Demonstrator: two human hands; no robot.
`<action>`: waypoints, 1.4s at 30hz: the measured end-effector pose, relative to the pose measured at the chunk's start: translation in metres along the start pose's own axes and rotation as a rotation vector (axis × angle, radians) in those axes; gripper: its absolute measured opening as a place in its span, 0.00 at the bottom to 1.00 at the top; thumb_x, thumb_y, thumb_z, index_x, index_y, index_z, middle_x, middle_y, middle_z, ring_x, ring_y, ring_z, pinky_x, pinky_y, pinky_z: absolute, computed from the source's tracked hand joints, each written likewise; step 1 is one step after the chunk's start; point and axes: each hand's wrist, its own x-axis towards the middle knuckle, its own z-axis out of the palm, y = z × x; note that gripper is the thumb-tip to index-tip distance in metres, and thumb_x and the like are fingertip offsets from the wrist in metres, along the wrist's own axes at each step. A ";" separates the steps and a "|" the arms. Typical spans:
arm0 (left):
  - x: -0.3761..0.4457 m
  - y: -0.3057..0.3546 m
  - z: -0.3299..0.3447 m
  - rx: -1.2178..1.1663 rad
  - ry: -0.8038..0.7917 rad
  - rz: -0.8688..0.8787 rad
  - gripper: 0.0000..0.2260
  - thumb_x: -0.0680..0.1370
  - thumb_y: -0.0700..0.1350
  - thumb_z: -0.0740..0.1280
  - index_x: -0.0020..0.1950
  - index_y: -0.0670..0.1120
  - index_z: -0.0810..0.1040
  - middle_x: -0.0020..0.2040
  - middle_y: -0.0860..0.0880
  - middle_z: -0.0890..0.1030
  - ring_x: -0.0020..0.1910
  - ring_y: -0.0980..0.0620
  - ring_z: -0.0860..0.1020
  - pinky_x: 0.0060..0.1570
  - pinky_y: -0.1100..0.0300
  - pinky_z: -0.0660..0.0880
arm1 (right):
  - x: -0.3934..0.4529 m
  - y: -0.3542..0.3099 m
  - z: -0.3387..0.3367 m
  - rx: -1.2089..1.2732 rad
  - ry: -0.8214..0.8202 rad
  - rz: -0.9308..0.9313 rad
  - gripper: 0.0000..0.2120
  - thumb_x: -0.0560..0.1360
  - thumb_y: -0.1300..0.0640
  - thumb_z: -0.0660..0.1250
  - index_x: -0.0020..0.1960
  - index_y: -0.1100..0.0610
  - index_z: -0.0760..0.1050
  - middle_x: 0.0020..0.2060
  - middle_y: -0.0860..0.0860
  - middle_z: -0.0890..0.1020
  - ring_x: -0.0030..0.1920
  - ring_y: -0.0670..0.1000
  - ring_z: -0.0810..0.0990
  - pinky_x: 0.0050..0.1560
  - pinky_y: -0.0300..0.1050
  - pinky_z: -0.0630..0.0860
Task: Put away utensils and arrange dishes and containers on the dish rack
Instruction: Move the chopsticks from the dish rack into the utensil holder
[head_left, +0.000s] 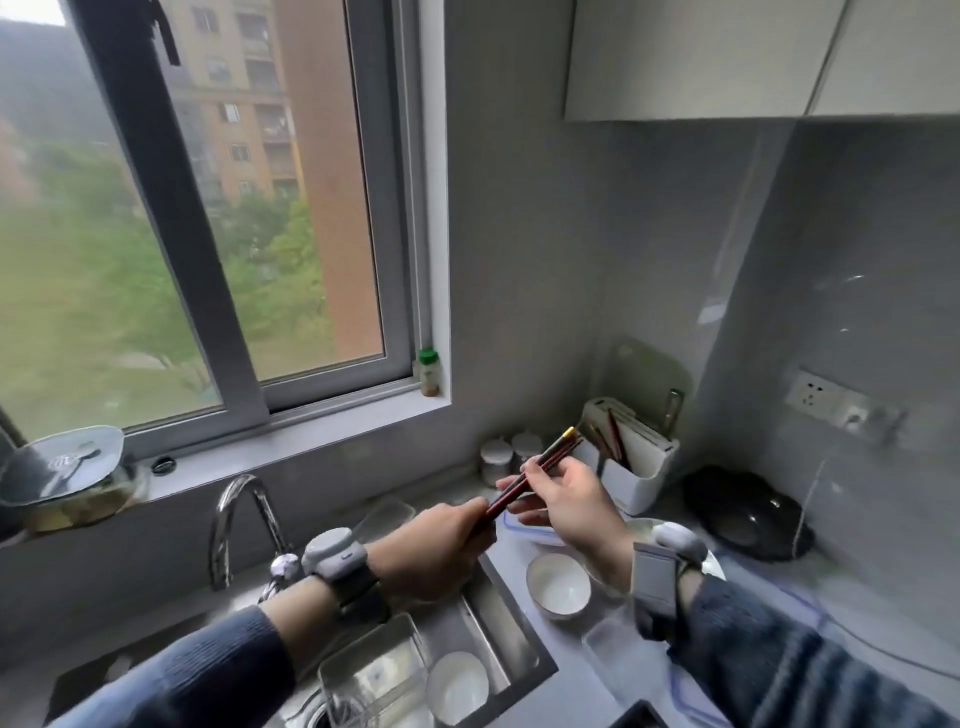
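Nearest you, the steel sink (511, 644) holds a clear rectangular container (374, 675) and a white bowl (457, 686). Right of it, on the grey surface (769, 613), sits another white bowl (558, 584). Above them your left hand (441, 551) and right hand (566, 501) both grip dark red chopsticks (530, 478), fingers curled round them. Farther right stands a white utensil holder (631, 462); a grey-framed window (218, 234) fills the far left.
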 end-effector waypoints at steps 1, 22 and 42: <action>0.011 0.001 0.001 0.024 -0.011 0.030 0.11 0.81 0.56 0.57 0.46 0.50 0.68 0.39 0.52 0.76 0.37 0.45 0.72 0.40 0.51 0.71 | 0.003 0.001 -0.007 0.009 0.040 -0.025 0.08 0.84 0.58 0.60 0.53 0.63 0.73 0.43 0.56 0.88 0.33 0.50 0.83 0.36 0.42 0.81; 0.138 -0.057 -0.002 0.130 -0.065 -0.046 0.17 0.76 0.58 0.69 0.59 0.53 0.71 0.53 0.56 0.81 0.49 0.50 0.78 0.48 0.57 0.74 | 0.155 0.024 -0.165 -0.374 0.692 -0.063 0.14 0.82 0.57 0.61 0.38 0.54 0.73 0.40 0.50 0.85 0.35 0.50 0.79 0.40 0.43 0.75; 0.228 -0.067 0.018 0.196 -0.140 -0.302 0.16 0.76 0.61 0.68 0.59 0.57 0.73 0.55 0.58 0.82 0.51 0.50 0.80 0.51 0.56 0.77 | 0.330 0.103 -0.251 -0.898 0.496 0.134 0.14 0.82 0.54 0.62 0.60 0.63 0.75 0.58 0.66 0.79 0.56 0.65 0.80 0.52 0.52 0.75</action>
